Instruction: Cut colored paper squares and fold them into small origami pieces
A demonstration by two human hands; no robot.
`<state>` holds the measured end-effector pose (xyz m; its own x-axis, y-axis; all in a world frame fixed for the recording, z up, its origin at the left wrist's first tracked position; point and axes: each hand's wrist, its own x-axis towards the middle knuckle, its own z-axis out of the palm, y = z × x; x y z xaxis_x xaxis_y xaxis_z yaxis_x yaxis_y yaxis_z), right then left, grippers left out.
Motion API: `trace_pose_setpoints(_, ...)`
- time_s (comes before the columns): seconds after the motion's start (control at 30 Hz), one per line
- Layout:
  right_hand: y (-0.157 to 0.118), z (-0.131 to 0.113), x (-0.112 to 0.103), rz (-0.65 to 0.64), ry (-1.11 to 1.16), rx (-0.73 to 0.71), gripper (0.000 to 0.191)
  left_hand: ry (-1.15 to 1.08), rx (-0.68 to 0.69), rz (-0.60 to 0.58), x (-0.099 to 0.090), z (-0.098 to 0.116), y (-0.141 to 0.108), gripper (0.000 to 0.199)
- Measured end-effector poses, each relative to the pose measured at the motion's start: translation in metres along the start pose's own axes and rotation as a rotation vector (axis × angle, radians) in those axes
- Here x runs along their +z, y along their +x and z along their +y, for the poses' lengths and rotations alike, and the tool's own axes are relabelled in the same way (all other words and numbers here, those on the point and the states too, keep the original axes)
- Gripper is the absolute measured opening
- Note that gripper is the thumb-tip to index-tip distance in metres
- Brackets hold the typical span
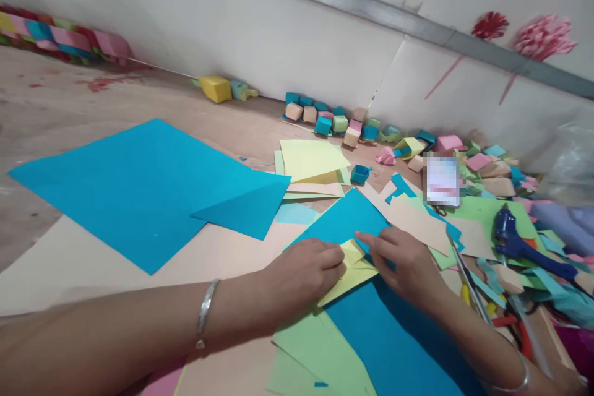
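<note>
A small folded yellow paper (350, 278) lies over blue sheets in the middle. My left hand (309, 275) is closed on its left part, fingertips pressed together over the fold. Just to the right, my right hand (403, 260) touches the paper's right corner, its index finger stretched out and the other fingers partly curled. Beneath my hands are a blue sheet (394, 334) and a light green sheet (320, 340). To the left, a large blue sheet (139, 189) rests on pale peach paper (227, 260).
Behind are stacked yellow sheets (310, 161) and small paper boxes (323, 125) along the wall. At the right lie a blue glue gun (510, 235), scissors (468, 278) and many paper pieces. Paper flowers (545, 37) hang on the wall.
</note>
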<state>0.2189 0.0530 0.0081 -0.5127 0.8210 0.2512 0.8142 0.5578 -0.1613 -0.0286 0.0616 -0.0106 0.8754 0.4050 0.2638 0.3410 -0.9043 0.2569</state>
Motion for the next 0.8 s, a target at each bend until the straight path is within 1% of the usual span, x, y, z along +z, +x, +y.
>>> trace_pose_setpoints(0.1, -0.0023, -0.0014, 0.0026, -0.012, -0.131, -0.077, 0.039, 0.006, -0.012, -0.004, 0.0001, 0.001, 0.0009, 0.019)
trace_pose_setpoints(0.3, -0.0015, -0.0005, 0.0048, -0.102, -0.229, -0.1, 0.045, 0.02, -0.008, 0.005, -0.0005, 0.0017, 0.0028, 0.018)
trace_pose_setpoints(0.47, -0.0033, -0.0044, -0.0002, -0.103, -0.366, -0.133, 0.051, 0.007, 0.002, -0.027, -0.0046, 0.0021, 0.0032, 0.023)
trace_pose_setpoints(0.6, -0.0032, -0.0032, -0.0032, -0.061, -0.323, -0.114, 0.045, 0.023, 0.012, -0.019, -0.004, 0.001, 0.0024, 0.022)
trace_pose_setpoints(0.7, -0.0025, -0.0033, -0.0014, -0.014, -0.216, -0.17, 0.04, 0.034, 0.024, -0.02, -0.0019, -0.0004, 0.0021, 0.02)
trace_pose_setpoints(0.8, -0.0026, -0.0045, 0.0036, -0.02, -0.136, -0.22, 0.042, 0.005, 0.014, -0.015, -0.0019, -0.0008, 0.002, 0.017)
